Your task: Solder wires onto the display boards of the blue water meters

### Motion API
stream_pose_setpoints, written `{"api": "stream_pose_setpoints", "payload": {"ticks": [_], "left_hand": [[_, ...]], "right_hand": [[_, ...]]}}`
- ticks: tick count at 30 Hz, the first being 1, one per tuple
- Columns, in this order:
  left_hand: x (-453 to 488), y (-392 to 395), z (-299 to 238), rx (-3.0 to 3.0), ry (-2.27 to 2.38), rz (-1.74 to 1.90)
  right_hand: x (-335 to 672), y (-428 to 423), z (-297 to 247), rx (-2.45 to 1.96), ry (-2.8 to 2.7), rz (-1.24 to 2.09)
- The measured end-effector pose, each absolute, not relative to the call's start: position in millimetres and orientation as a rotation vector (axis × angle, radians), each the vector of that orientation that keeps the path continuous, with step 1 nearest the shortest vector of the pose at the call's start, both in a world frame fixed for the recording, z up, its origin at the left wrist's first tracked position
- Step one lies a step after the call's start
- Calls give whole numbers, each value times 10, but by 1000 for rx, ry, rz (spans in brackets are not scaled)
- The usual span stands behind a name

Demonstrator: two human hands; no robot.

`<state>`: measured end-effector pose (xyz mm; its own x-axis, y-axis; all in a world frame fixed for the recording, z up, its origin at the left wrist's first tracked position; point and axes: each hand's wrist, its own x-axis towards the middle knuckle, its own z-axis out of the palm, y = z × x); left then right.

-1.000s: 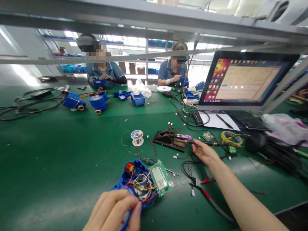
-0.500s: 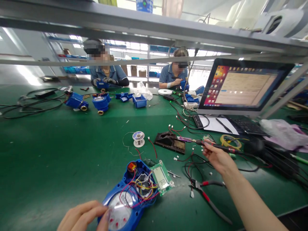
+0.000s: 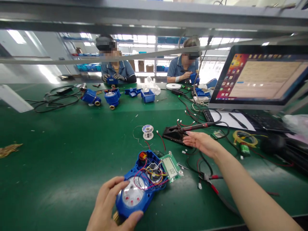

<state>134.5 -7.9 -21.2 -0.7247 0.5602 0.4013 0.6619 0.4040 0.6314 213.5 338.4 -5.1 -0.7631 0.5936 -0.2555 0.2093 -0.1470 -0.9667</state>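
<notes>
My left hand (image 3: 109, 200) grips the near end of a blue water meter (image 3: 150, 196), fingers on its rim and thumb along the lower edge. The meter's upper compartment is uncovered, with coloured wires running to a green circuit board (image 3: 171, 167) with a small display, which hangs out at its right side. My right hand (image 3: 204, 144) is stretched out, fingers extended and apart, just below a soldering iron (image 3: 198, 126). The iron rests with its front end in a dark stand (image 3: 171, 132); its tip is hidden there.
A solder spool (image 3: 148, 132) stands behind the meter. Red-handled pliers (image 3: 211, 183) lie right, among black cables. A monitor (image 3: 260, 80) and keyboard (image 3: 262, 123) are at back right. Two co-workers sit opposite, near blue meters (image 3: 112, 98). A metal shelf beam (image 3: 144, 19) crosses overhead.
The soldering iron has gone from my right hand into the stand, and that hand's fingers have opened. My left hand has spread from the meter's edge to around its near end. The view has shifted.
</notes>
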Motion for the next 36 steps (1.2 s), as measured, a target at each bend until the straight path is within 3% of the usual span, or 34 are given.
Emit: {"api": "stream_pose_setpoints", "payload": {"ticks": [6,11,23,36], "left_hand": [[1378,-22,-277,-1140,-2635,-1269],[1366,35,-291,-1154,-2664,-1287],[1394,63,-288,-1073,-2692,-1337],[1394,57,-306,-1033,-2720,-1330]], "right_hand": [[2415,2923,166,-471,-2213,1939],[2442,2731,184,-100,-2699,1558],[1651,2605,428,-697,-2678,1608],[1526,2549,691,-777,-2909,1330]]}}
